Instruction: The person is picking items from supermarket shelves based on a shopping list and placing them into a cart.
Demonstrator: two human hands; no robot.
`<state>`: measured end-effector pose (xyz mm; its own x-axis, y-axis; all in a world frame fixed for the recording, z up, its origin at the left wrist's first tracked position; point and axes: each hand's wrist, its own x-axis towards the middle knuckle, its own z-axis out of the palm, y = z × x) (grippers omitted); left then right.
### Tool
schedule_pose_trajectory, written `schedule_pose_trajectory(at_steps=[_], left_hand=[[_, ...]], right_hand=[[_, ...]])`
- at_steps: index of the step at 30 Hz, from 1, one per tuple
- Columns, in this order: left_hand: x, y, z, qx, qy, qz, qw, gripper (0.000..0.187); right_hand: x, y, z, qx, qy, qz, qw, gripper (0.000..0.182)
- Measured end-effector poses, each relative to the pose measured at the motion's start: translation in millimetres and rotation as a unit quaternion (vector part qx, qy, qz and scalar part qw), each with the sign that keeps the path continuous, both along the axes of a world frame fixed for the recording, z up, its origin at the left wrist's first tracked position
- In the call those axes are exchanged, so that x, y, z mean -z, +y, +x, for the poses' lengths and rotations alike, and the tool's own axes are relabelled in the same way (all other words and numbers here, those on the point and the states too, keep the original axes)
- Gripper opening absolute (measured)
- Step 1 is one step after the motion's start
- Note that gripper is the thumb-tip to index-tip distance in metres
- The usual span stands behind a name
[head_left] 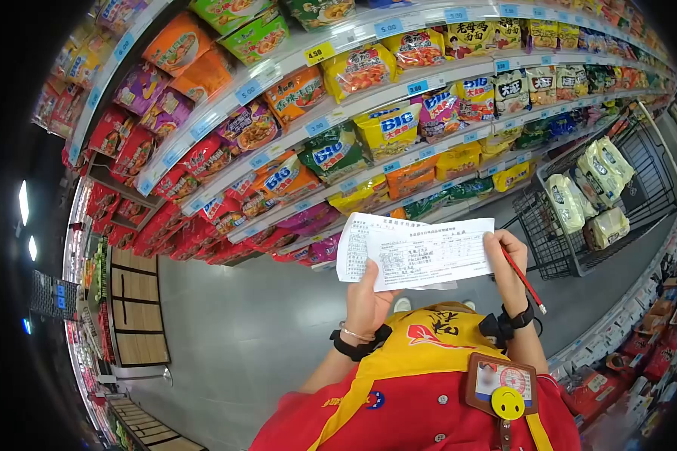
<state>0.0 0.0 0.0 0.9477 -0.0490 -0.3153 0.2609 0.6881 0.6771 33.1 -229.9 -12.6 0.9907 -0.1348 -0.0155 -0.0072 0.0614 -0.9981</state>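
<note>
Printed papers (pixel 436 252) with handwriting are held up in front of the chest, a little right of the view's middle. The thumb of my left hand (pixel 367 301) lies on their lower left part, with the fingers behind. My right hand (pixel 508 263) pinches their right edge and also holds a red pencil (pixel 525 282), which points down to the right. Black bands circle both wrists. Below the papers are a yellow apron (pixel 421 342) and a red shirt with a badge (pixel 504 387).
Shelves (pixel 338 113) of packaged instant noodles with price tags curve across the top and left. A black shopping cart (pixel 579 259) holding several pale green packs (pixel 568 203) stands at the right. More goods (pixel 602 387) fill the lower right. Wooden crates (pixel 139 316) stand at the left.
</note>
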Motion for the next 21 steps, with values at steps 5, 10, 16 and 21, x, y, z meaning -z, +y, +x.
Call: schedule_pose_trajectory(at_steps=[5, 10, 16, 21], left_hand=[[-0.4, -1.1, 2.3, 0.001, -0.001, -0.004, 1.000, 0.042], [-1.7, -1.2, 1.0, -0.002, -0.003, 0.000, 1.000, 0.041], [-3.4, -1.6, 0.1, -0.004, -0.014, 0.001, 1.000, 0.042], [-3.2, -1.9, -0.1, -0.009, -0.017, -0.002, 1.000, 0.041]], right_hand=[[-0.9, 0.7, 0.0, 0.013, -0.001, 0.006, 1.000, 0.020], [-0.3, -0.3, -1.6, 0.013, 0.001, -0.015, 1.000, 0.020], [-1.8, 0.3, -4.2, 0.012, 0.003, -0.015, 1.000, 0.021], [-1.1, 0.6, -5.0, 0.015, -0.001, -0.018, 1.000, 0.022]])
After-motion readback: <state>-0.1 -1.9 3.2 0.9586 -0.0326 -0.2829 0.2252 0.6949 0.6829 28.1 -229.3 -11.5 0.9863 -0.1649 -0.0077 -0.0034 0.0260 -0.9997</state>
